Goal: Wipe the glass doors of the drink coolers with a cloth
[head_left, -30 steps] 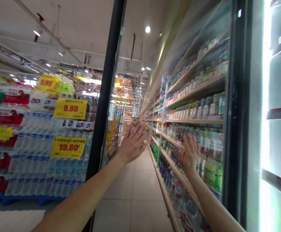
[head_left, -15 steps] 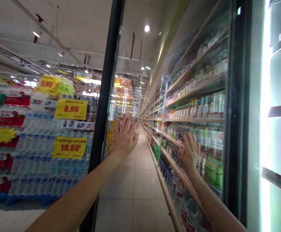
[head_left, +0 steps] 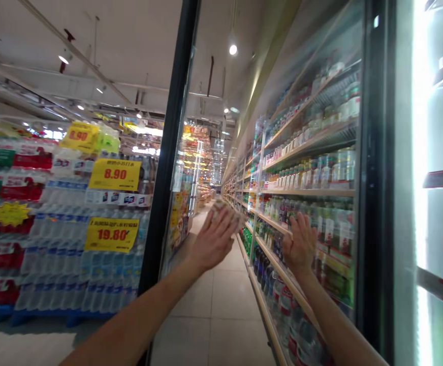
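Observation:
A glass door [head_left: 240,300] with a black frame stands before me. My left hand [head_left: 212,241] lies palm toward the glass, fingers extended over a crumpled light patterned cloth [head_left: 236,218]. The cloth pokes out past its fingertips and is partly blurred. Farther right, my right hand [head_left: 301,243] rests toward the same pane with fingers up, slightly spread, and nothing visible in it. The palms of both hands are hidden.
Shelves of bottles and cans [head_left: 309,173] show in the glass on the right. At far right stands a lit cooler [head_left: 442,218]. To the left, stacked bottle packs [head_left: 61,249] carry yellow price signs [head_left: 115,174]. The black door frame [head_left: 168,142] rises at left.
My left hand and the cloth have slid right and downward across the glass. The right hand has stayed nearly in place. The view has shifted slightly.

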Tool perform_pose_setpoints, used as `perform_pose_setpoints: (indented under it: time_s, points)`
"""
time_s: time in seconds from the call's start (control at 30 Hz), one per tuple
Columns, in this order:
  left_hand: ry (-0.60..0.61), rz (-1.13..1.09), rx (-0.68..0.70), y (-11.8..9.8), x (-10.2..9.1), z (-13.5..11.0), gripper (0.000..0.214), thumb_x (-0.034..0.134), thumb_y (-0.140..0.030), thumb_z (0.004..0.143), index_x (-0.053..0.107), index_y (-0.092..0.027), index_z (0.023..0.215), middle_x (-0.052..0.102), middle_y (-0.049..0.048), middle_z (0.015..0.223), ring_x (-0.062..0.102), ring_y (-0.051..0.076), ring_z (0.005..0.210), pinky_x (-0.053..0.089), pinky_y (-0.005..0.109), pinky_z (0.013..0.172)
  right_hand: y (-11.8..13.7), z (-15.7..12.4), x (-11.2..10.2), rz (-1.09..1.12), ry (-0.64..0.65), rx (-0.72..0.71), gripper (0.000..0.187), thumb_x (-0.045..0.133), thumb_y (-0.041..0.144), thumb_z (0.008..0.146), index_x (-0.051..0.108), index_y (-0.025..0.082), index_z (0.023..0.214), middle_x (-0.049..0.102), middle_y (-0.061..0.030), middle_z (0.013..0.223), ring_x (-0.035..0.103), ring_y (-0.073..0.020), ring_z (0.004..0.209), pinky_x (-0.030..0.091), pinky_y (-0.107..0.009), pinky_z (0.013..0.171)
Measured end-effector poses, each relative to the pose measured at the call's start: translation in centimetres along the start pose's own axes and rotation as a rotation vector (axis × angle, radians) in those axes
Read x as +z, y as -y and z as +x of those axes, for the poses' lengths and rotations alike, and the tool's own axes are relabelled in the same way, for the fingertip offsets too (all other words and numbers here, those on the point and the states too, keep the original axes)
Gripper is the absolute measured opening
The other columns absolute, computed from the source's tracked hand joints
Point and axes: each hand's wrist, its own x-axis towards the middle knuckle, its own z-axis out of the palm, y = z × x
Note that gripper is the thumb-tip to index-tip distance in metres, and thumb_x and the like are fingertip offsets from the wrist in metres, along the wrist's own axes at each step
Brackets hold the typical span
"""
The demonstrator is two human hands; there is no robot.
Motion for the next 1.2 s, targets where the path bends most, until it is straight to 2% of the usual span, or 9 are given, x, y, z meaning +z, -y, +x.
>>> perform_pose_setpoints:
  time_s: [0.1, 0.27, 0.43, 0.47, 0.63, 0.7, 0.83, 1.0, 1.2]
  points:
    - [0.011, -0.024, 0.081, -0.4, 0.0, -0.5, 0.044, 0.047, -0.03, 0.084, 0.047, -0.021, 0.127, 0.043, 0.0036, 0.139, 0.024, 0.019, 0.136, 0.008, 0.041, 0.115, 0.0, 0.1, -0.1, -0.004, 0.0, -0.005, 0.052, 0.04, 0.023, 0.084, 0.037, 0.022, 0.136, 0.044, -0.0106, 0.138, 0.034, -0.0253, 0.132, 0.027, -0.05, 0.106]
    - [-0.042, 0.018, -0.228, 0.3, -0.3, 0.0, 0.044, 0.046, -0.029, 0.084, 0.047, -0.016, 0.127, 0.039, 0.0104, 0.141, 0.022, 0.022, 0.137, 0.014, 0.045, 0.113, 0.0, 0.1, -0.2, -0.005, -0.008, -0.018, 0.053, 0.041, 0.023, 0.085, 0.034, 0.021, 0.138, 0.044, -0.011, 0.138, 0.034, -0.0249, 0.132, 0.026, -0.049, 0.106]
    - [0.074, -0.051, 0.216, -2.2, 0.3, -1.4, 0.043, 0.046, -0.032, 0.084, 0.049, -0.023, 0.126, 0.042, 0.0022, 0.14, 0.022, 0.019, 0.137, 0.008, 0.04, 0.116, 0.0, 0.0, -0.1, 0.002, 0.002, -0.006, 0.054, 0.04, 0.023, 0.085, 0.033, 0.023, 0.138, 0.043, -0.0101, 0.139, 0.033, -0.0251, 0.133, 0.026, -0.049, 0.106]
    - [0.085, -0.055, 0.249, -2.3, 0.3, -1.4, 0.042, 0.046, -0.033, 0.084, 0.049, -0.023, 0.126, 0.042, 0.0013, 0.14, 0.023, 0.018, 0.136, 0.008, 0.04, 0.116, 0.0, 0.1, -0.1, 0.003, 0.004, -0.004, 0.054, 0.04, 0.023, 0.085, 0.033, 0.023, 0.138, 0.043, -0.0101, 0.139, 0.033, -0.0254, 0.133, 0.026, -0.05, 0.106]
    - [-0.019, 0.012, -0.064, -1.3, 0.3, -0.2, 0.041, 0.045, -0.03, 0.085, 0.05, -0.018, 0.124, 0.043, 0.0069, 0.139, 0.025, 0.021, 0.136, 0.011, 0.043, 0.114, -0.1, 0.1, -0.2, 0.003, 0.029, 0.0, 0.054, 0.039, 0.024, 0.086, 0.03, 0.023, 0.139, 0.041, -0.0106, 0.14, 0.031, -0.0255, 0.134, 0.024, -0.051, 0.106]
    - [-0.021, 0.004, -0.039, -1.5, 0.4, -0.1, 0.041, 0.046, -0.03, 0.085, 0.051, -0.017, 0.124, 0.042, 0.0073, 0.139, 0.025, 0.023, 0.136, 0.011, 0.044, 0.114, 0.0, 0.0, -0.3, -0.003, 0.052, 0.004, 0.055, 0.038, 0.025, 0.087, 0.027, 0.023, 0.141, 0.039, -0.0108, 0.141, 0.028, -0.0254, 0.135, 0.023, -0.051, 0.106]
    - [0.031, -0.052, 0.16, -2.1, 0.4, -0.4, 0.044, 0.045, -0.031, 0.084, 0.047, -0.021, 0.127, 0.044, 0.0026, 0.139, 0.028, 0.021, 0.135, 0.008, 0.042, 0.115, 0.5, -0.2, -0.4, -0.016, 0.112, 0.032, 0.057, 0.036, 0.027, 0.089, 0.018, 0.024, 0.143, 0.034, -0.0119, 0.144, 0.022, -0.0263, 0.137, 0.021, -0.055, 0.106]
    - [0.0, -0.019, -0.041, -2.8, 0.4, 0.0, 0.042, 0.046, -0.032, 0.085, 0.051, -0.017, 0.124, 0.041, 0.0061, 0.14, 0.025, 0.023, 0.136, 0.008, 0.043, 0.115, 0.9, -0.3, -0.4, -0.028, 0.096, 0.027, 0.061, 0.038, 0.031, 0.089, 0.014, 0.022, 0.144, 0.031, -0.0139, 0.146, 0.02, -0.028, 0.137, 0.02, -0.057, 0.106]
    - [0.072, -0.125, 0.328, -5.0, 1.4, -1.3, 0.045, 0.043, -0.031, 0.086, 0.044, -0.024, 0.13, 0.041, -0.0007, 0.141, 0.024, 0.017, 0.136, 0.008, 0.041, 0.116, 0.9, -0.4, -0.2, -0.037, 0.061, 0.023, 0.057, 0.038, 0.029, 0.089, 0.02, 0.021, 0.143, 0.036, -0.0139, 0.143, 0.026, -0.0271, 0.136, 0.023, -0.054, 0.106]
